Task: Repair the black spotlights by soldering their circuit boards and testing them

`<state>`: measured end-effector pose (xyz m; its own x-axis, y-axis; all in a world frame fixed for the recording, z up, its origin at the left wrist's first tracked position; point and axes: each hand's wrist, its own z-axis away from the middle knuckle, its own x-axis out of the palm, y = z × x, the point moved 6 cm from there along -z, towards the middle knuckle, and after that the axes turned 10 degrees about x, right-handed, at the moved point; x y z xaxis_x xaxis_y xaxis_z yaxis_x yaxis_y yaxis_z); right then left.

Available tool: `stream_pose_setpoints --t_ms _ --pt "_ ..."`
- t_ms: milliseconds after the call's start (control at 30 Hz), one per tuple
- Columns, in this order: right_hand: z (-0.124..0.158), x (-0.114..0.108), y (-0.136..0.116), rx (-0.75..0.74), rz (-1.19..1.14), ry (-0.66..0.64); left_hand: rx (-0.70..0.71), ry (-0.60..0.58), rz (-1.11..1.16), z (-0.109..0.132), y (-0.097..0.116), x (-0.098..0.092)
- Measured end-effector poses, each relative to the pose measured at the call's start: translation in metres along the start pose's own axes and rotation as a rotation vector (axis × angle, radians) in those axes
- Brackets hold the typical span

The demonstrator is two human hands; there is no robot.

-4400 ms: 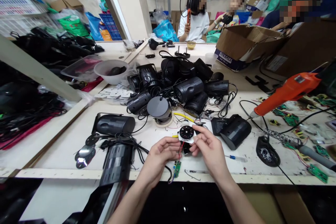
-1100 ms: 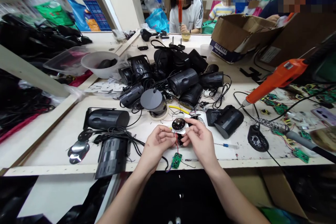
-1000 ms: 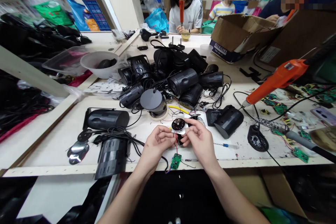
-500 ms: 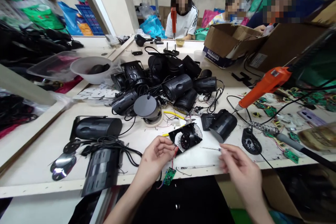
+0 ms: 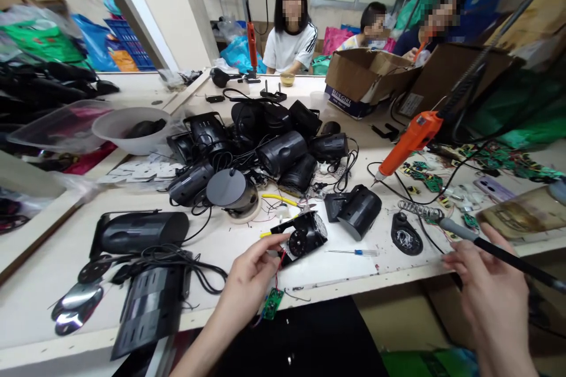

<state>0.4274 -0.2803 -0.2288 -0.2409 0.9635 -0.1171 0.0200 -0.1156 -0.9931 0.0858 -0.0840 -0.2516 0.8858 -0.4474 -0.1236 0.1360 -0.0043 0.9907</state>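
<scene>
My left hand [image 5: 254, 277] is closed, thumb and fingers pinching thin red wires [image 5: 277, 274] at the edge of a black lamp part [image 5: 305, 241] with a round black disc and a clear LED face. A small green circuit board [image 5: 272, 304] hangs from the wires by the table's front edge. At the right, my right hand [image 5: 490, 291] has its fingers apart around the handle of a soldering iron [image 5: 490, 244], whose front end sits in a coiled spring holder [image 5: 418, 210]. Whether the fingers touch the handle, I cannot tell. A small blue-handled screwdriver [image 5: 365, 253] lies on the table.
An orange electric screwdriver [image 5: 409, 144] hangs over the right side. Black lamp housings [image 5: 280, 152] with cables are heaped mid-table. Circuit boards [image 5: 431, 179], a phone [image 5: 493, 187] and a cardboard box [image 5: 367, 79] lie to the right. Several people [image 5: 289, 41] sit beyond the table.
My right hand has let go of the screwdriver, now on the table, and moved right to the soldering iron. My left hand still pinches at the lamp part. The view has shifted slightly.
</scene>
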Motion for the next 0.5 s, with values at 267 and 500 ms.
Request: stream_pose_setpoints --t_ms 267,500 --pt "-0.015 0.021 -0.014 -0.106 0.145 -0.06 -0.056 0.071 0.111 -0.004 -0.017 0.004" --pt "0.033 -0.036 -0.054 -0.199 -0.016 0.232 0.001 -0.01 0.036 0.002 -0.016 0.01"
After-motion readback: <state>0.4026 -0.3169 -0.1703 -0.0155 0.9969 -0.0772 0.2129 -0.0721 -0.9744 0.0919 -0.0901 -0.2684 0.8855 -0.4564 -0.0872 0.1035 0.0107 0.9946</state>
